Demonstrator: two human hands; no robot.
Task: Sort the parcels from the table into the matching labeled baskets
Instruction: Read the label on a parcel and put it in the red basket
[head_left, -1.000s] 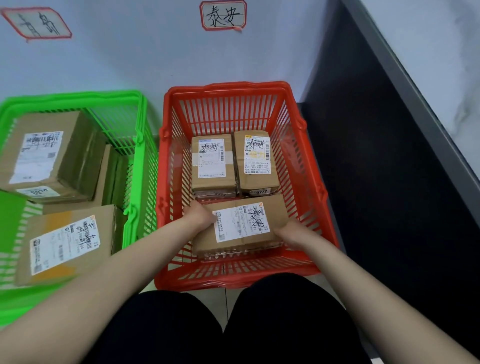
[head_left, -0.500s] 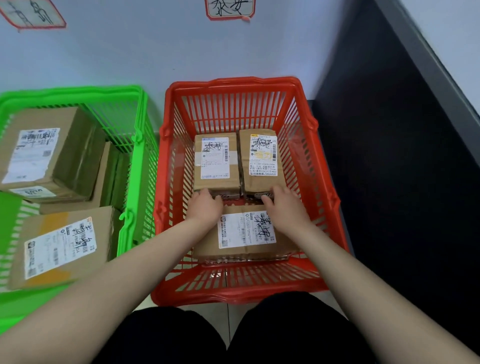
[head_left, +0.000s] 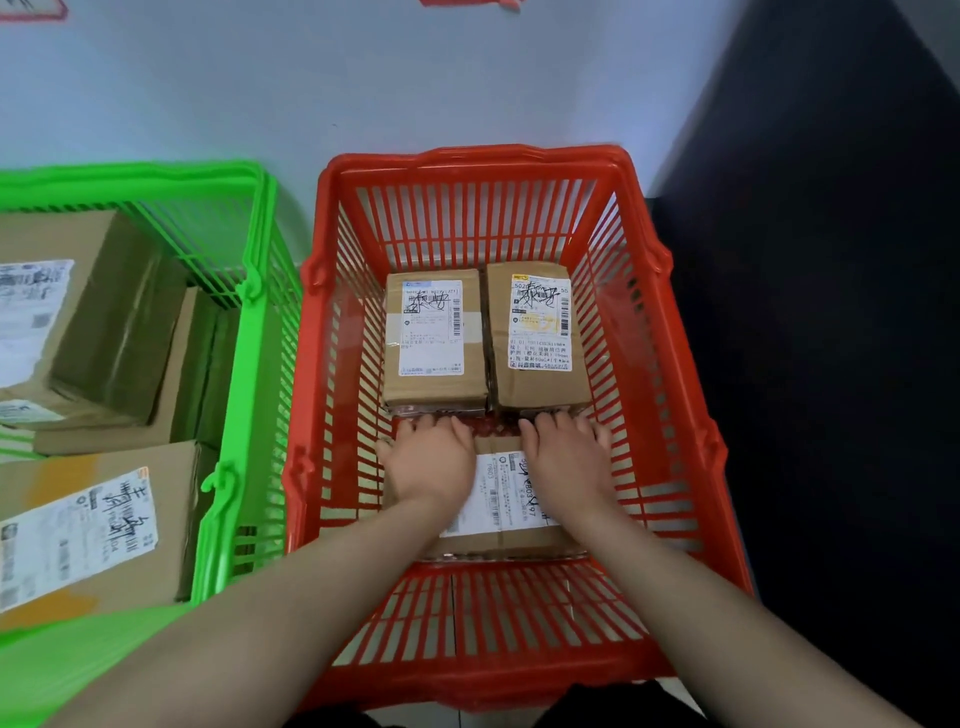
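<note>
The near parcel (head_left: 506, 499) lies flat at the front of the red basket (head_left: 478, 156), just short of two parcels side by side, the left one (head_left: 434, 384) and the right one (head_left: 540, 387). A second ago the hands gripped its ends. Now the left hand (head_left: 428, 457) and right hand (head_left: 566, 457) rest palm-down on top, fingers spread to its far edge. Its label shows "803". The right one's label reads "5020" and "55". The labels of both far parcels carry black handwriting. A green basket (head_left: 249, 291) stands beside.

On the right rear parcel (head_left: 540, 322), "5020" and "55" are printed; on the front parcel (head_left: 511, 491), "803" and "97" are made out. The handwriting elsewhere cannot be read.
</note>
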